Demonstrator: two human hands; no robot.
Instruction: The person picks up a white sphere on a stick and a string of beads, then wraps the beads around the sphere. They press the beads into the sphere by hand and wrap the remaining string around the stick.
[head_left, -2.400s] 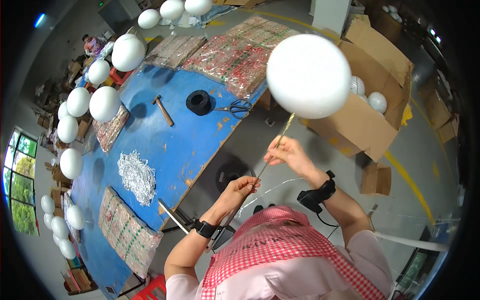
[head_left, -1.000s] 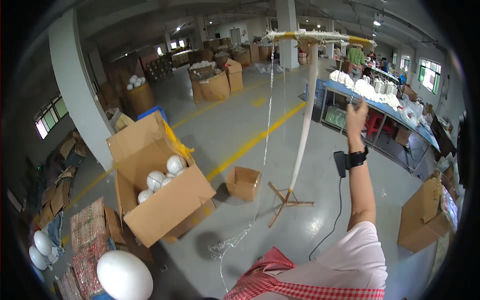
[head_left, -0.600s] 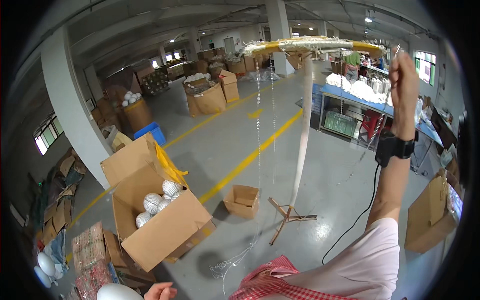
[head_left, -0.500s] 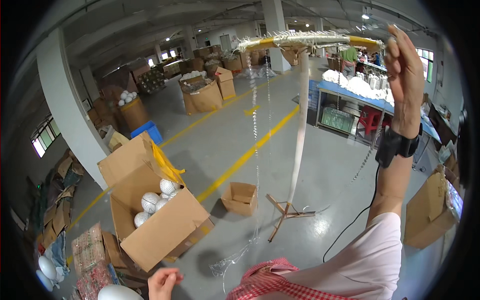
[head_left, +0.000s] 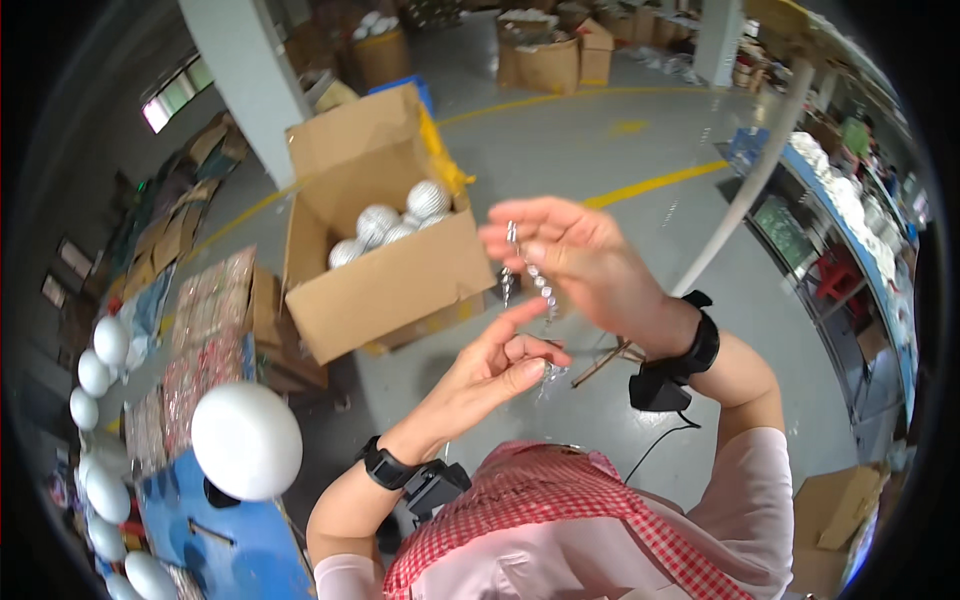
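Both hands are raised in front of the person's chest, and a thin strand of small silvery, sparkling beads [head_left: 530, 275] runs between them. The right hand [head_left: 580, 262] is uppermost, palm turned toward the left with the fingers [head_left: 515, 215] loosely spread; the upper end of the strand lies against those fingers near the fingertips, though I cannot tell whether it is pinched or only draped there. The left hand [head_left: 495, 370] sits just below, fingers curled in and the thumb pressed to them, closed on the lower end of the strand, where a little glittering bunch shows beside the knuckles. Each wrist carries a black strap with a small black device, and a cable hangs from the right one. A red-and-white checked cloth [head_left: 570, 510] lies over the pale pink top. Behind the hands, on the grey concrete floor, stands an open brown cardboard box [head_left: 400, 280] holding several shiny silver balls [head_left: 395, 220]. To the lower left, a large smooth white ball [head_left: 246, 440] rises above the edge of a blue worktable [head_left: 230, 550], and more white balls line the far left rim. A long pale pole [head_left: 750, 190] slants up to the right, and further cardboard boxes stand well apart in the background.
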